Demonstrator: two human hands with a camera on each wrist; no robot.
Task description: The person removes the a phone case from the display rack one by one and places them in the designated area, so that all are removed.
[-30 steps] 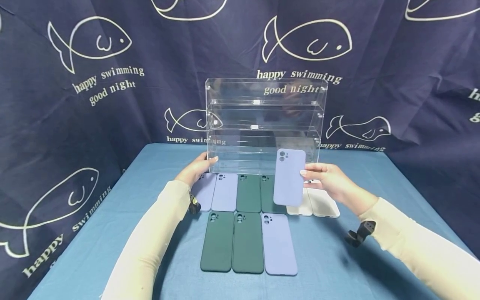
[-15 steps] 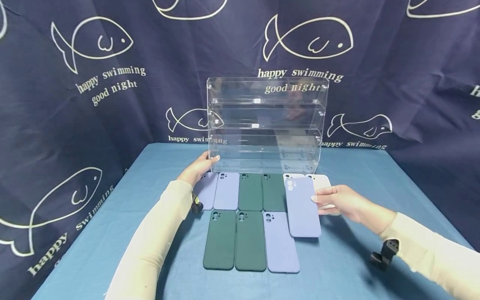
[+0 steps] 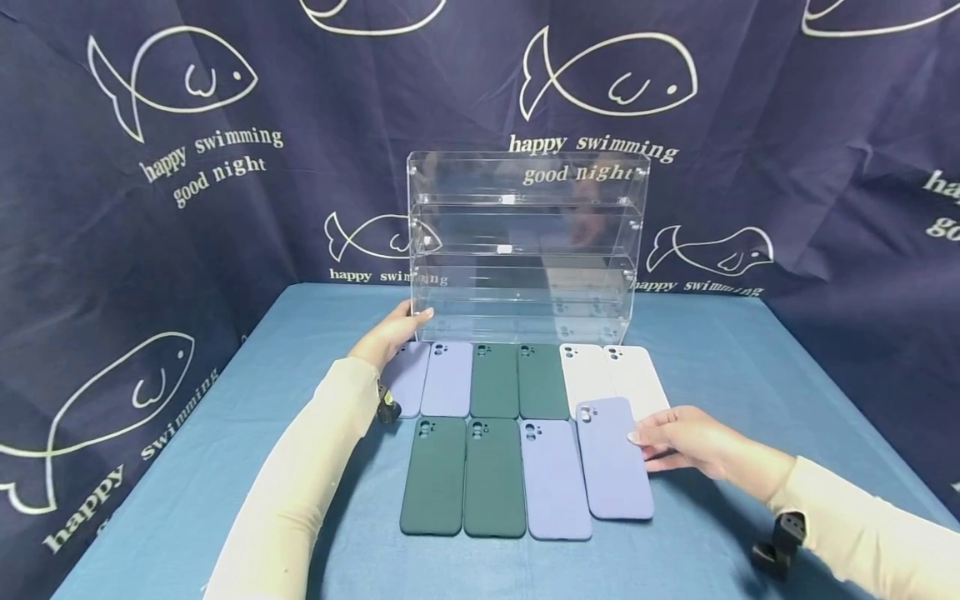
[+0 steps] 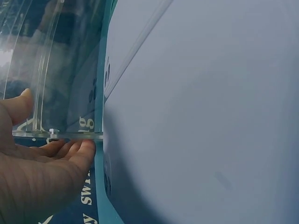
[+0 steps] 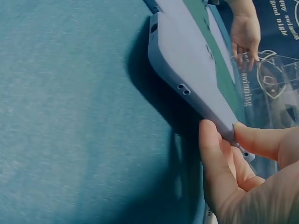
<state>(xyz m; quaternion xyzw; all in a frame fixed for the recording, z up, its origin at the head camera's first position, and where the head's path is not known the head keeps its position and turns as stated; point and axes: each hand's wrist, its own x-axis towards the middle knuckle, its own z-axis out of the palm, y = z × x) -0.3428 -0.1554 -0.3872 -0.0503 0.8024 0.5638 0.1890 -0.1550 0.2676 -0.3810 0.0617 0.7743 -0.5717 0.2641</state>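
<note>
My right hand [image 3: 690, 442] pinches a lavender phone case [image 3: 613, 467] by its right edge, thumb on top and fingers beneath. In the right wrist view this case [image 5: 187, 60] tilts just above the cloth, casting a shadow. It sits beside another lavender phone case [image 3: 557, 487], at the right end of the front row. My left hand [image 3: 386, 337] grips the lower left side of a clear acrylic display rack [image 3: 525, 233]. In the left wrist view, the thumb and fingers of that hand [image 4: 42, 177] lie on opposite sides of the rack's panel.
Two green cases [image 3: 465, 479] fill the front row's left part. Behind them, a row along the rack's foot has lavender cases [image 3: 447, 379], green cases [image 3: 495, 381] and white cases [image 3: 588, 375]. Blue cloth [image 3: 750, 358] covers the table; a fish-print curtain [image 3: 480, 92] hangs behind.
My right hand has brought the lavender phone case down and toward me, from in front of the rack to beside the front row. My left hand has stayed on the rack.
</note>
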